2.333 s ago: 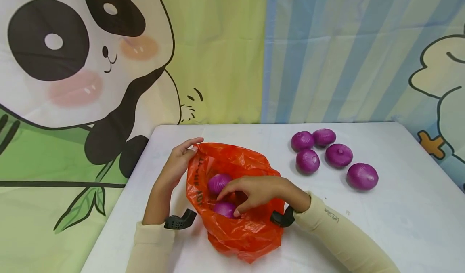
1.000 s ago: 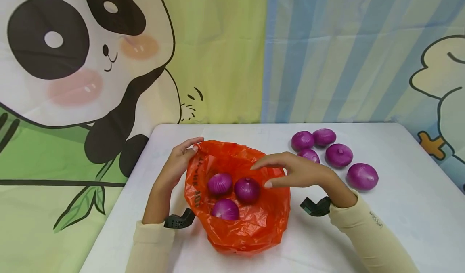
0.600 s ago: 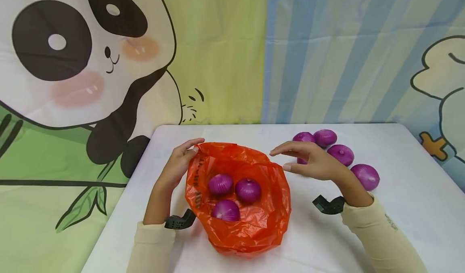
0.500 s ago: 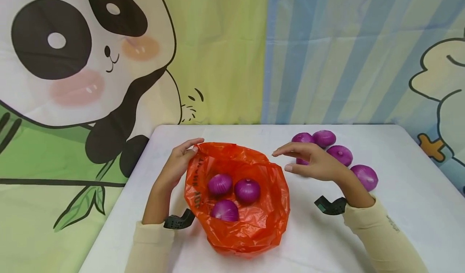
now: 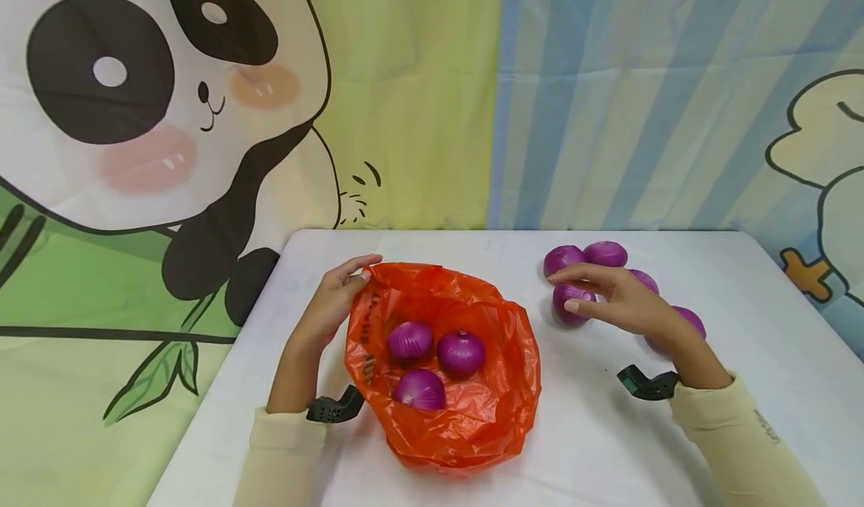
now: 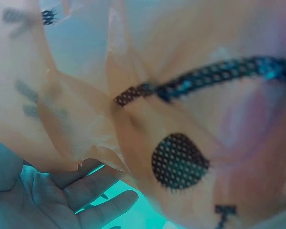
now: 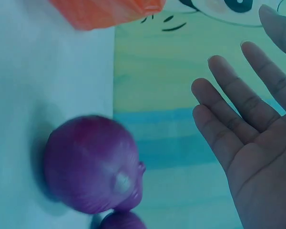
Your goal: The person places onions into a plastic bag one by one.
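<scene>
A red plastic bag stands with its mouth spread on the white table; in the left wrist view its printed wall fills most of the picture. Three red onions lie inside, one being the right-hand onion. At the bag's left rim, my left hand pinches the plastic by the thumb, its other fingers loosely extended. My right hand hovers over the group of onions, holding nothing, fingers and thumb apart. Nearest its thumb sits an onion, which the right wrist view shows as a big purple onion clear of the fingers.
Behind the right hand sit a back-left onion and a back-right onion. The hand and wrist partly cover another two onions. The white table meets a backdrop curtain painted with a panda.
My right hand let an onion go inside the bag, came out and moved right to the loose onions. Left hand stays at the rim; the bag has barely shifted.
</scene>
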Demonstrator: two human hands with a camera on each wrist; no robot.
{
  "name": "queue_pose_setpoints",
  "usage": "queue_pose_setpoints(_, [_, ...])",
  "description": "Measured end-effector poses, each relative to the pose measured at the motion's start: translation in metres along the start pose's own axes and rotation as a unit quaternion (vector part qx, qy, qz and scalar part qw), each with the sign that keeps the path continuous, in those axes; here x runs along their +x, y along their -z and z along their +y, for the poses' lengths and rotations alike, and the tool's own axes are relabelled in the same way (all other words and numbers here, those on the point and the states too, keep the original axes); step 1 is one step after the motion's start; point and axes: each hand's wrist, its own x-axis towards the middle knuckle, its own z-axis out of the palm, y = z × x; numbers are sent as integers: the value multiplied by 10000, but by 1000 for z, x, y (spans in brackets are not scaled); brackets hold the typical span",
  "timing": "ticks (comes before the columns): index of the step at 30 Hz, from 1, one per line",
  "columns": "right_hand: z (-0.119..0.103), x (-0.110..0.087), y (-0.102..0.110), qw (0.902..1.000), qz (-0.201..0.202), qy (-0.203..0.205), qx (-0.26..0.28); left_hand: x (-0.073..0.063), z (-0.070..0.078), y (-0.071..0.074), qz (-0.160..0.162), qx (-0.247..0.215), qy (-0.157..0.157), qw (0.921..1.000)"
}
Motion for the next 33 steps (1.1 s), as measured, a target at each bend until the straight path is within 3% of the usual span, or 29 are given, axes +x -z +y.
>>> queue_pose_setpoints(7, [29, -6, 7, 9989, 345, 109, -299, 0, -1, -1, 32, 0, -5, 10000])
queue_pose_setpoints(15, [45, -9, 11, 9979, 589, -266, -60, 1, -1, 0, -3, -46, -6, 10000])
queue_pose_setpoints(22, [58, -8, 11, 9981, 434, -403, -159, 0, -1, 0, -14, -40, -13, 10000])
queue_pose_setpoints(33, [67, -2, -1, 9995, 286, -26, -148, -1, -1, 1, 6, 9, -35, 10000])
